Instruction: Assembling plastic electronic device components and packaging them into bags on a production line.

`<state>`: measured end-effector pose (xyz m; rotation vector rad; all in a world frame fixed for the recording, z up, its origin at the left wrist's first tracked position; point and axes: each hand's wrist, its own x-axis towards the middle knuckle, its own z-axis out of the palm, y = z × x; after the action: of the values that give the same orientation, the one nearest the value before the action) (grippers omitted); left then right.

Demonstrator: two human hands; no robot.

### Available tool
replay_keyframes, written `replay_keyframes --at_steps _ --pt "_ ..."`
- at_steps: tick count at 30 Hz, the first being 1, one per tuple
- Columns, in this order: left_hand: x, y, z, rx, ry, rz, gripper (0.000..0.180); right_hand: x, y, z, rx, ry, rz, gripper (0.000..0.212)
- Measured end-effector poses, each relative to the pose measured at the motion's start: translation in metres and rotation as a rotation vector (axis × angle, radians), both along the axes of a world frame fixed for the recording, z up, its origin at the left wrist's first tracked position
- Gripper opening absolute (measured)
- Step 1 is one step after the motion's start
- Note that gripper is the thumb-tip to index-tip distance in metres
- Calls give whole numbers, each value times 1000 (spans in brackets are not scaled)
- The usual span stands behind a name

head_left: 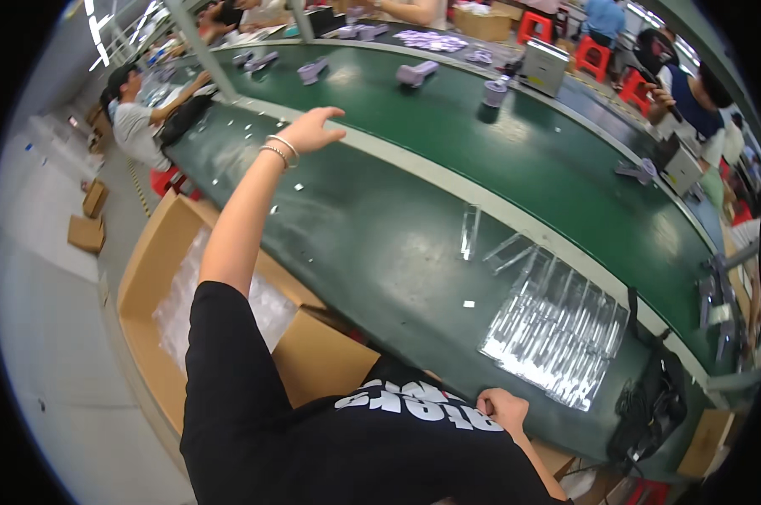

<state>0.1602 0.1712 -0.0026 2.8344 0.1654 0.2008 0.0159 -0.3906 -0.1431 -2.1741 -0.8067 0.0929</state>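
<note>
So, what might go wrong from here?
The bracelets by the left hand could snag on the pale rail if the arm dips, since the hand appears over or close to it. The right hand is near the clear plastic pieces; a careless sweep might scatter them.

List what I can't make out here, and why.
Head view, all items:
Right hand: contents, if any; curled fingers hide its palm.
Clear plastic pieces: exact count; glare and overlap.
Cardboard box: bottom; translucent plastic and black sleeve cover it.
Red object: kind; cut off by lower edge.
</note>
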Motion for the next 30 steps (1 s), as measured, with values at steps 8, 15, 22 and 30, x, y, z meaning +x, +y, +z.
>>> replay_keyframes --at_steps 8,15,22,30 --pt "92 -60 -126 -62 45 136 62 -2 1 -3 29 -107 65 11" --pt "91 -124 -129 164 50 191 63 2 -1 3 -51 -294 1 12" --pt "60 -158 -125 381 -243 495 50 -7 3 -16 -181 -593 -17 16" --pt "20 -216 -134 45 -646 214 30 -13 7 -4 -209 -494 20 12"
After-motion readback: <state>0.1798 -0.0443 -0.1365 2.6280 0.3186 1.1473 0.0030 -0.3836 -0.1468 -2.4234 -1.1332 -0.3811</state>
